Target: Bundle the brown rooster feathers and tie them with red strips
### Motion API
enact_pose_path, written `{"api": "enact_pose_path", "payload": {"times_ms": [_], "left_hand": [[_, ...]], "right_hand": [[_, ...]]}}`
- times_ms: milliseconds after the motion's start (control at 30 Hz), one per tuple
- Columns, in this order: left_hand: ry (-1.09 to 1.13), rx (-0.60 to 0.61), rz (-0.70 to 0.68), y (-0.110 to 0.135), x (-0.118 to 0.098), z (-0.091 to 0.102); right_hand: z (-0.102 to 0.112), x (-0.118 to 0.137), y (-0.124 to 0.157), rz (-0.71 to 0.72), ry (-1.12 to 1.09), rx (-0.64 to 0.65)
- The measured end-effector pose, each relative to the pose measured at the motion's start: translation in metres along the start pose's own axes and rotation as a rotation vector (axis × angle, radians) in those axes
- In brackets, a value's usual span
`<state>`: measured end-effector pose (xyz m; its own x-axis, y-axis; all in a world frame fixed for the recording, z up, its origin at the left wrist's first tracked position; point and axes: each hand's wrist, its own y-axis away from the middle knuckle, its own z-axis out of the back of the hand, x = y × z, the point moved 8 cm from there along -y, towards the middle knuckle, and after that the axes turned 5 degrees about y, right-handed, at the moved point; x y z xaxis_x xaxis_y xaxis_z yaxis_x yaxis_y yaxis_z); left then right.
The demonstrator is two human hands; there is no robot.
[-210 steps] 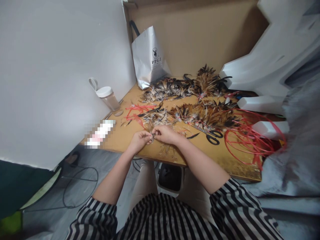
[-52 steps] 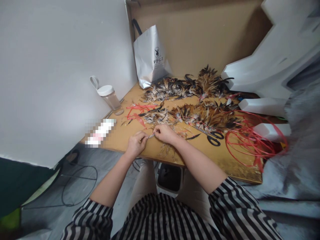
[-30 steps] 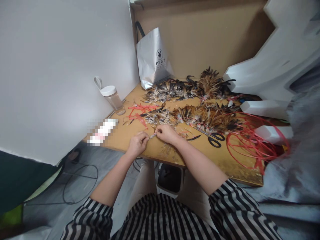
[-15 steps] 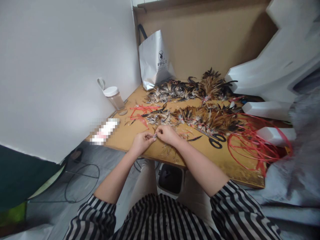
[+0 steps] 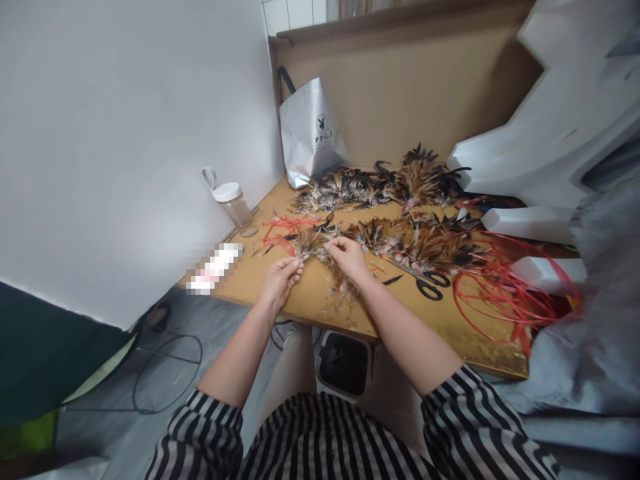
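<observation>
The left hand [image 5: 283, 279] pinches a feather tuft [image 5: 309, 243] at its base; the right hand [image 5: 349, 259] (pinched together, its hold unclear) is just beside, near the scissors [image 5: 423, 275].

Likely a workshop: feather bundles [image 5: 420, 243], scissors [image 5: 423, 276].

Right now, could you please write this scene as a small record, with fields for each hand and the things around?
left hand: appears to pinch the base of a small feather tuft
right hand: fingertips beside the tuft; whether it grips anything is unclear
feather rows: one nearer, one farther back
scissors: lying right of the right hand
tangled red strips: right side of table
silver bag: back left
white-lidded jar: left side
</observation>
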<state>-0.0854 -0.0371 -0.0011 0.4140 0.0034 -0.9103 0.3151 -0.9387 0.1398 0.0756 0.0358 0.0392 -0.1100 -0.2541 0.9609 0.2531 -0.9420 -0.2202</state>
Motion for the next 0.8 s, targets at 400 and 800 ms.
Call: {"api": "enact_pose_path", "payload": {"times_ms": [400,800], "left_hand": [[0.135,0.084,-0.025,0.002,0.014,-0.044],[-0.073,0.051,-0.146,-0.004,-0.009,-0.042]], "right_hand": [[-0.013,-0.008,0.003,-0.111,-0.277,0.209],[-0.007,0.01,0.002,0.109,0.0,0.18]]}}
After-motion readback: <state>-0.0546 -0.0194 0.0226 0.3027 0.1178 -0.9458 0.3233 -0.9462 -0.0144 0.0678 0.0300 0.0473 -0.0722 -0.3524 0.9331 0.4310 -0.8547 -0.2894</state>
